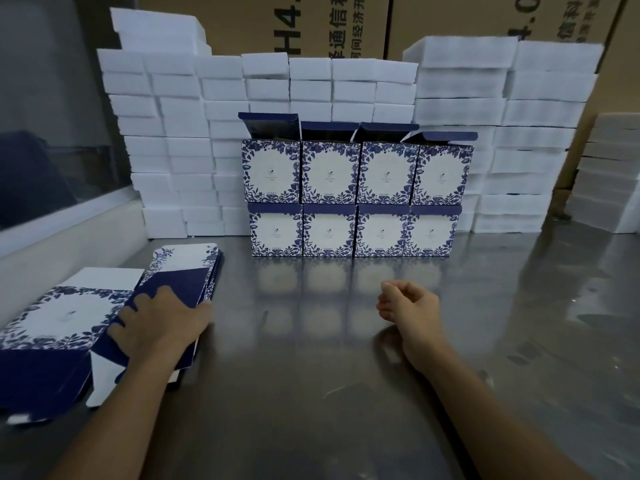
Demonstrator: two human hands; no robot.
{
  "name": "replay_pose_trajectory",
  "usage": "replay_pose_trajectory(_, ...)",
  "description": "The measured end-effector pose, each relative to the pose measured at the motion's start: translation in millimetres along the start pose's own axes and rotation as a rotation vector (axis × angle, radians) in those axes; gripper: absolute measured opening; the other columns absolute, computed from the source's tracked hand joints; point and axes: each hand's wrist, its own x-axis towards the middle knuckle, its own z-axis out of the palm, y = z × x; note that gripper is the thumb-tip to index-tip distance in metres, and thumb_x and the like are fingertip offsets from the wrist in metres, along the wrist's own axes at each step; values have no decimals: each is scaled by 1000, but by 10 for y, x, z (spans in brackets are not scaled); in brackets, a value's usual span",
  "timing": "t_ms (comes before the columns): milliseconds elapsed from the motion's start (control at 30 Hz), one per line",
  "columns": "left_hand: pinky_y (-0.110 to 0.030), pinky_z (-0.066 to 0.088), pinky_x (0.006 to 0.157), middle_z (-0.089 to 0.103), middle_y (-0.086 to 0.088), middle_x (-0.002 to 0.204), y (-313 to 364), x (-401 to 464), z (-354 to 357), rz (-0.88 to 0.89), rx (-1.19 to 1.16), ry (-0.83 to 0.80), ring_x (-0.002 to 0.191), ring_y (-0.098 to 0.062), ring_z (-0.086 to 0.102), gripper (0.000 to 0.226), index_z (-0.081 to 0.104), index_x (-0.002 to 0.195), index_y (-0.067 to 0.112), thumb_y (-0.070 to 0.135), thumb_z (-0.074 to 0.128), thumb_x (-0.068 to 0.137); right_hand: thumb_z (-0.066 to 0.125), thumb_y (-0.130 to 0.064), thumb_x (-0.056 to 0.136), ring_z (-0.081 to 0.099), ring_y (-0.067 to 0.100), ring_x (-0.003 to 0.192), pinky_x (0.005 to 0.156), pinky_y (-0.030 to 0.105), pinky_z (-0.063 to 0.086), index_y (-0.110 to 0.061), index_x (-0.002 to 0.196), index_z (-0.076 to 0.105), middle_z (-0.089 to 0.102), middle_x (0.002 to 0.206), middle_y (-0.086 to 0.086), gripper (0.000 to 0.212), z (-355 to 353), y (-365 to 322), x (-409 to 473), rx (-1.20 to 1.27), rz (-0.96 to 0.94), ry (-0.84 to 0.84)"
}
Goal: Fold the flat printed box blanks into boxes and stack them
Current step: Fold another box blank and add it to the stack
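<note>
Both my forearms reach out over the steel table [346, 375], left hand on the flat blanks, right hand holding nothing.

My left hand [162, 327] lies on the stack of flat printed blanks [187, 282] at the table's left edge, fingers spread across the dark blue panel and thumb hooked at the stack's right edge; another pile of blanks [59, 317] sits just to its left. My right hand [408, 306] rests near the table's middle, fingers curled in, gripping nothing. Ahead, the folded boxes [353, 199] stand in two rows of four, one row on the other, the top row's lids open. White foam blocks [457, 109] are piled behind them, with brown cartons [346, 22] beyond.
</note>
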Motion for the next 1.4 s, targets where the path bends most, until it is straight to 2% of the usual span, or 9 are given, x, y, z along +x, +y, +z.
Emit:
replay_pose_trajectory(333, -50, 35, 102, 46, -20, 140, 23, -10, -15, 21, -74, 23, 130, -43, 36, 53, 52, 130, 12, 50, 52, 93, 63, -5, 95, 57, 7, 48, 49, 17, 47, -5, 83, 65, 60, 57, 1, 13, -62, -3, 4, 27, 30, -65)
replay_pose_trajectory(467, -48, 44, 92, 57, -19, 124, 26, 11, -28, 18, -83, 57, 117, -42, 49, 43, 56, 114, 8, 43, 51, 89, 63, -4, 95, 57, 7, 48, 49, 17, 47, -5, 83, 65, 60, 58, 1, 13, -64, -15, -12, 25, 28, -70)
replay_pose_trajectory(667, -41, 34, 74, 62, -23, 114, 39, 14, -10, 100, -27, 168, 106, -44, 56, 37, 56, 108, 5, 38, 43, 98, 63, -5, 96, 56, 8, 49, 50, 17, 47, -5, 85, 65, 60, 60, 2, 11, -64, -23, -26, 24, 31, -77)
replay_pose_trajectory(833, -43, 32, 68, 62, -29, 110, 74, -17, -30, 193, 54, 257, 100, -50, 58, 27, 48, 118, -3, 15, 43, 99, 63, -5, 96, 56, 7, 48, 50, 17, 47, -6, 85, 65, 61, 59, 1, 11, -58, -34, -28, 16, 35, -82)
replay_pose_trajectory(933, -43, 38, 67, 62, -23, 109, 56, -68, -45, 197, 110, 208, 100, -45, 59, 35, 50, 116, 0, 5, 63, 84, 62, -5, 96, 57, 7, 48, 50, 17, 46, -6, 83, 65, 61, 57, 0, 13, -55, -27, -27, 18, 35, -83)
replay_pose_trajectory(1000, -42, 37, 70, 59, -19, 115, 57, -144, -68, 193, 148, 213, 108, -40, 53, 37, 55, 119, 6, 5, 65, 83, 62, -5, 96, 57, 8, 49, 50, 17, 47, -6, 84, 65, 61, 56, -1, 12, -62, -19, -29, 12, 33, -90)
replay_pose_trajectory(1133, -47, 34, 89, 49, -13, 135, 190, -306, -113, 285, 249, 412, 117, -35, 40, 59, 49, 139, 16, 12, 69, 84, 63, -5, 95, 56, 9, 51, 50, 17, 47, -7, 83, 65, 61, 55, -4, 13, -68, -16, -39, -24, 19, -110)
replay_pose_trajectory(1300, -50, 36, 78, 51, -23, 129, 494, -624, -91, 585, 117, 663, 107, -42, 47, 68, 52, 138, 5, -6, 73, 74, 62, -5, 96, 55, 10, 52, 51, 18, 45, -7, 82, 65, 60, 57, -2, 14, -46, -26, -64, -51, 14, -118)
replay_pose_trajectory(1400, -47, 41, 72, 59, -20, 123, 663, -844, 6, 764, 121, 755, 100, -40, 56, 72, 57, 133, 6, -5, 78, 65, 63, -18, 97, 60, 10, 56, 51, 18, 44, -9, 86, 67, 65, 64, -1, 15, -21, -98, -118, -94, 7, -171)
